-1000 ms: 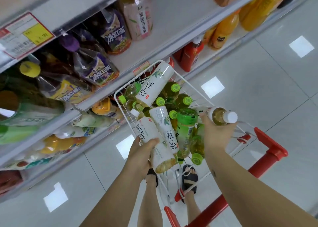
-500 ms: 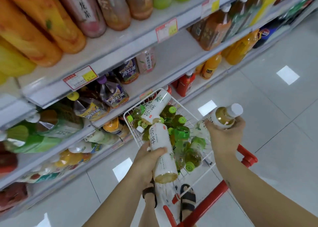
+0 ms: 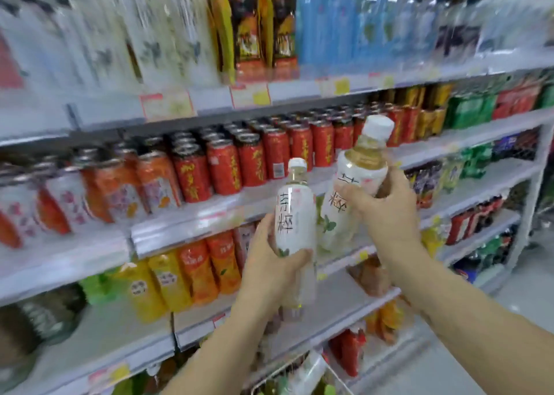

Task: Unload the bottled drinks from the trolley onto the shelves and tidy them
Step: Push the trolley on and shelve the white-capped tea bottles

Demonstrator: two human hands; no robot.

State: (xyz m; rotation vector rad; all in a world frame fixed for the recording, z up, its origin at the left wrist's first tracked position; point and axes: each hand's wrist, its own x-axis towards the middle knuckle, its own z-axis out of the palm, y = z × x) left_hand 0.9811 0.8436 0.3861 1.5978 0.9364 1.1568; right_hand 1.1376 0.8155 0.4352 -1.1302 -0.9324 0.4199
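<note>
Gripping Chinese-label btls (image 3: 295, 211) (image 3: 356, 184): L-hand (image 3: 269, 271), R-hand (image 3: 386, 211)

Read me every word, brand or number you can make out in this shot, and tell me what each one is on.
"茶粹": black characters running down the left bottle, slightly blurred.
"粹": on the right bottle; the character above it is partly hidden by the right hand.
Red cans: yellow characters, too blurred to read.
Price tags and the other shelf packaging: too blurred to read.

Black vertical "茶粹", seemingly, on the left bottle (image 3: 295, 214) and right bottle (image 3: 359, 169)
</note>
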